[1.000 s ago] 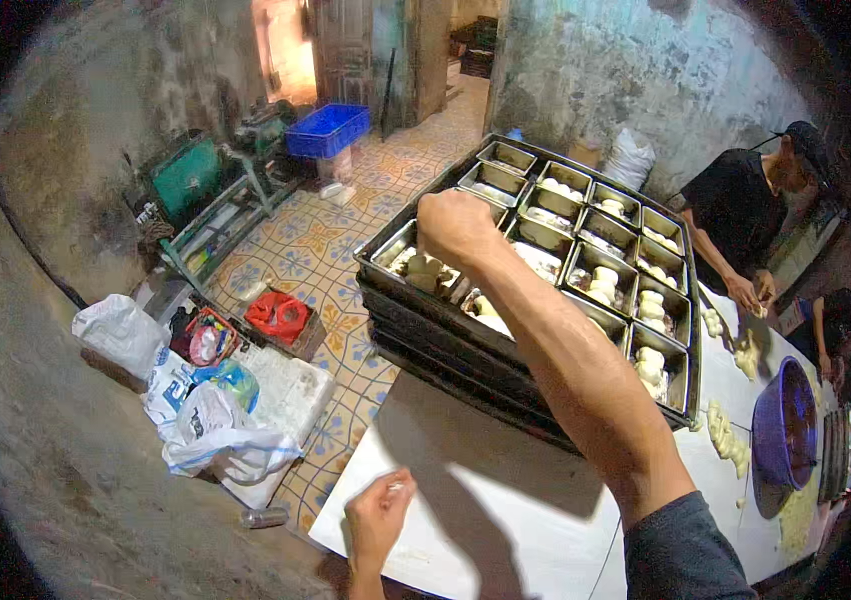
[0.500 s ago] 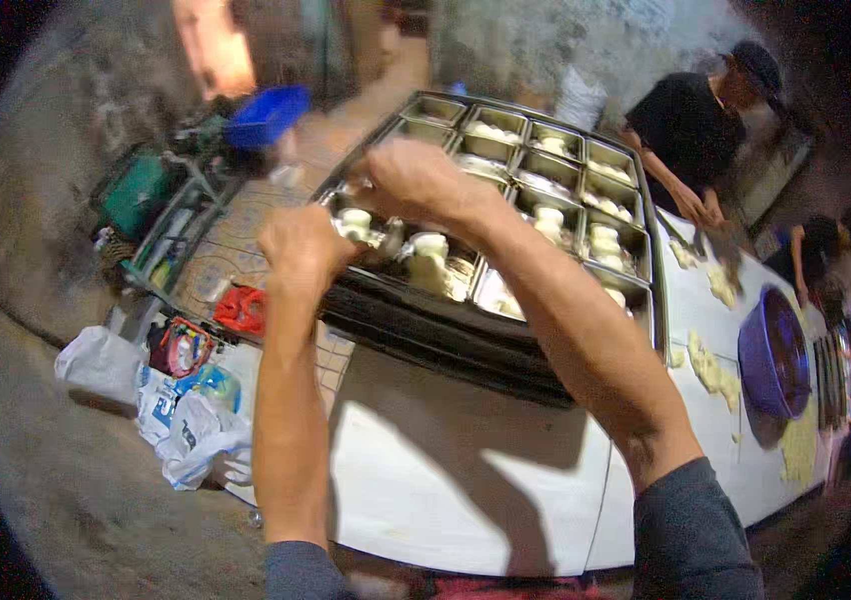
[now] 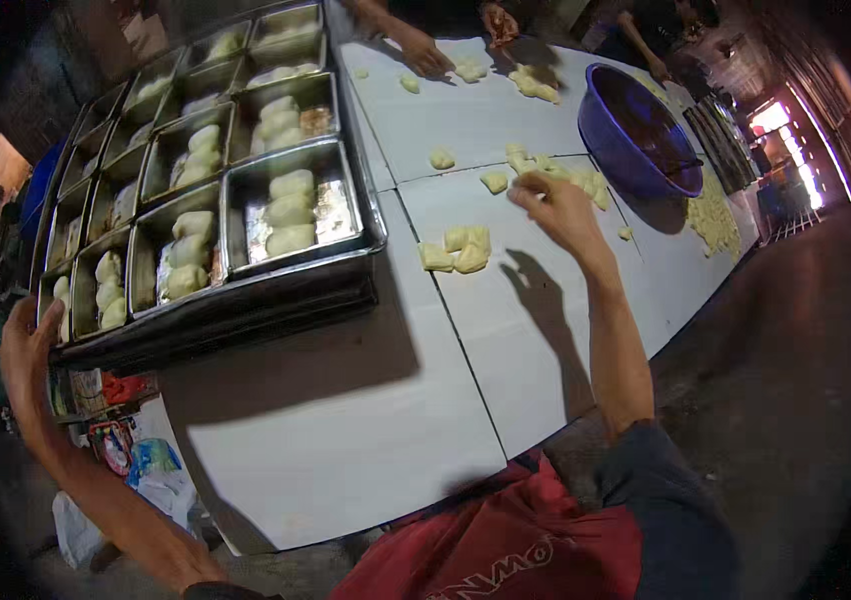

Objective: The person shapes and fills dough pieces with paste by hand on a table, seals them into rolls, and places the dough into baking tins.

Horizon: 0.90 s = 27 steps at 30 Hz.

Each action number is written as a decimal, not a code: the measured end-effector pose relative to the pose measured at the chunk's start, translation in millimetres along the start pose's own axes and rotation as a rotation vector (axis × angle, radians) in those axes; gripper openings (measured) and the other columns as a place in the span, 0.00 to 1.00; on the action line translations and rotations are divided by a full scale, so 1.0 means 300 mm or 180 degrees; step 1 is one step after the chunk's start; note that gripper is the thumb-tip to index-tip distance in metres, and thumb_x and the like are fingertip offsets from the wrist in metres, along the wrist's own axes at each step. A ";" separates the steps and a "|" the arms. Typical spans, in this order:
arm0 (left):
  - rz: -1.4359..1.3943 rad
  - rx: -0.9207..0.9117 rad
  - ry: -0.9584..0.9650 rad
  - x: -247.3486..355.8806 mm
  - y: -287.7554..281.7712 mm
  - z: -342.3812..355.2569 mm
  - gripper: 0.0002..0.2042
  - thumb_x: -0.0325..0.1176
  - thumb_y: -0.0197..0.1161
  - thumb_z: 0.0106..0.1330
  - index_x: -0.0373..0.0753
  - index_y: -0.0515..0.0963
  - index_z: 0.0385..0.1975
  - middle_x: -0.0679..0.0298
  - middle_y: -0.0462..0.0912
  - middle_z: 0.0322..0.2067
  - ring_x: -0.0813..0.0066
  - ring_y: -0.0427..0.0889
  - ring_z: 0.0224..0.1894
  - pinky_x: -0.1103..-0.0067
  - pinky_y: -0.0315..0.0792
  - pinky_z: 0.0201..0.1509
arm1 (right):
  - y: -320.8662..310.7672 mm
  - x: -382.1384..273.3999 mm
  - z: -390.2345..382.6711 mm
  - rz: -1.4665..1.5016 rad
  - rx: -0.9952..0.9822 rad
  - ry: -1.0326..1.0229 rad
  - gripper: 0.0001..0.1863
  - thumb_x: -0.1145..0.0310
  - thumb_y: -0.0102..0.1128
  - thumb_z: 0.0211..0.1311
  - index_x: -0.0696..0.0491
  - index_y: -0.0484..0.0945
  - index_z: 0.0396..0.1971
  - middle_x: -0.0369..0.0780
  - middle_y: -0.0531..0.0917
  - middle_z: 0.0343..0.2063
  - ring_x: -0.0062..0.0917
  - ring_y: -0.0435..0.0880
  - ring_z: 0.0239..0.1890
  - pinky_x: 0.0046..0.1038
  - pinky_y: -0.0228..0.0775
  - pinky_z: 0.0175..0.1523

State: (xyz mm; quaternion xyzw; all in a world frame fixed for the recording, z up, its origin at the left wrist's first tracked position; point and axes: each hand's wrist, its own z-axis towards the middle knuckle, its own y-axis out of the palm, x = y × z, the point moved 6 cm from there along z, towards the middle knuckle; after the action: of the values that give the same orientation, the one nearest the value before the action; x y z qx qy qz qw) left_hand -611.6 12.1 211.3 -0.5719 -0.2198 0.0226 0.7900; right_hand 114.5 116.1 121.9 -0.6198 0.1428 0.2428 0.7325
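Note:
My left hand (image 3: 26,345) grips the near-left corner of a dark baking tray (image 3: 246,325), its thumb against the end loaf tin. Several metal loaf tins (image 3: 351,245) fill the tray, many with rounded dough balls (image 3: 291,210) lined up inside. My right hand (image 3: 558,212) hovers over the white table beside a row of dough pieces (image 3: 586,183), thumb and fingers slightly apart, with nothing visible in them. A cluster of cut dough pieces (image 3: 466,248) lies nearer to me, between that hand and the tray.
A purple basin (image 3: 596,130) stands on the table (image 3: 346,480) at the right, with flattened dough (image 3: 716,220) beyond it. Across the table, another person's hand (image 3: 424,50) rests near more dough. Plastic bags (image 3: 166,490) lie at the lower left.
My view has swung right. My right hand has left the tins and moved over the dough on the table. My left hand is now at the tray's corner.

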 end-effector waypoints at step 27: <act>-0.0679 -0.1088 0.1680 1.819 1.164 -0.773 0.13 0.30 0.58 0.64 0.46 0.80 0.47 0.56 0.76 0.57 0.54 0.69 0.64 0.48 0.54 0.66 | 0.148 0.638 -0.270 0.3445 -0.1235 0.1227 0.18 0.69 0.50 0.55 0.61 0.77 0.43 0.40 0.80 0.31 0.20 0.77 0.33 0.24 0.69 0.39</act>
State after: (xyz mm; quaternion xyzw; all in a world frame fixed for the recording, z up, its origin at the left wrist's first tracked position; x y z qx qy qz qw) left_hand 42.5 82.1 9.8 -0.6560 -0.0668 -0.2464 0.7102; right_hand 259.3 76.1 -28.6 -0.6143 0.5209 0.4858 0.3396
